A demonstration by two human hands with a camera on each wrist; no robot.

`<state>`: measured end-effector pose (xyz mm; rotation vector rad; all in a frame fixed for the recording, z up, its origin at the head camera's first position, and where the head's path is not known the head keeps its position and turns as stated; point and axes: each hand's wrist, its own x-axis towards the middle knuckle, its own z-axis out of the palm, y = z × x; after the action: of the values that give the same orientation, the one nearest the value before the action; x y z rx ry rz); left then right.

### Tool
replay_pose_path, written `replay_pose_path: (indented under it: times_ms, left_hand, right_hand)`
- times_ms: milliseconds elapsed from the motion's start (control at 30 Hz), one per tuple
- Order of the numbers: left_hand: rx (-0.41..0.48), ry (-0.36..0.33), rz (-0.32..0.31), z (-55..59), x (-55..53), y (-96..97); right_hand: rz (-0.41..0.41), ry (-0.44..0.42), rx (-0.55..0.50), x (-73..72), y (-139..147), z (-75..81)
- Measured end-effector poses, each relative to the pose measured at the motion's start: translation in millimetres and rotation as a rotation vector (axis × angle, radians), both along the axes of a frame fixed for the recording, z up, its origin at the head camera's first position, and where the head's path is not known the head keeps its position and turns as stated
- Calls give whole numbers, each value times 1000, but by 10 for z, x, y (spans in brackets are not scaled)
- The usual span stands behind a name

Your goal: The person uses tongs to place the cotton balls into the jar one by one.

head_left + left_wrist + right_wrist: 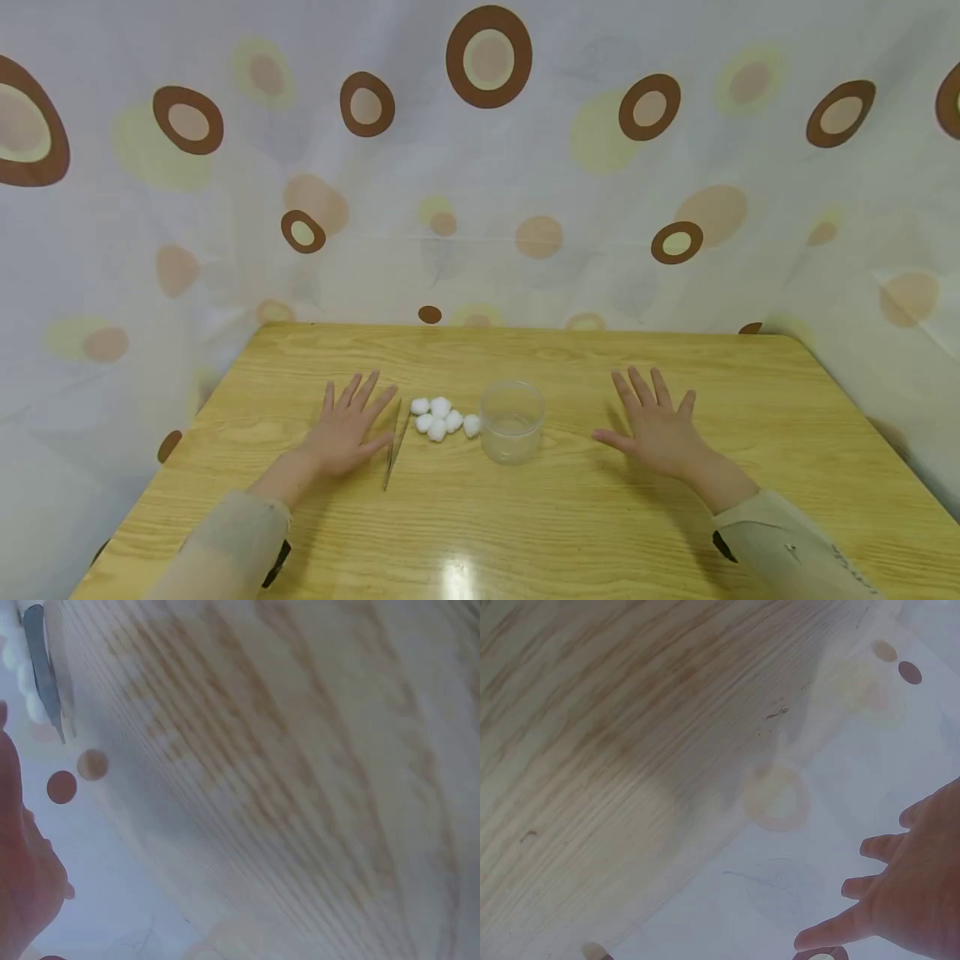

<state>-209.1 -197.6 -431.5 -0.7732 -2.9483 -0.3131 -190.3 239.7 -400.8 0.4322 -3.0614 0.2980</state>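
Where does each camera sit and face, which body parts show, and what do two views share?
Head: on the head, facing forward and down over the table; left hand, right hand and sleeves show.
Left wrist: on that wrist, facing table and cloth; left hand partly shows.
Right wrist: likewise; right hand shows.
Shared, head and left wrist: tweezers, balls.

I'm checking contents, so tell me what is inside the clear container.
No object shows inside the clear container; only the wooden table shows through it. The white balls lie outside, left of it in the head view. It is see-through, so nothing inside appears covered.
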Motion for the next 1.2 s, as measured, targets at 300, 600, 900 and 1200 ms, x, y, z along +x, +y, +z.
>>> replay_pose_path:
  times_ms: [300,600,900,1200]
  left_hand:
    - [-115,141,-113,-26,-33,-25]
    - [-149,250,-295,17,-47,14]
    - [-298,343,-434,75,-96,80]
    - [-431,407,-465,95,-111,91]
  right_hand:
    - [8,18,20,24,24,-60]
    - [34,36,27,34,27,-128]
    - [51,72,17,17,22,-149]
    - [87,-4,-23,-13,-89,-129]
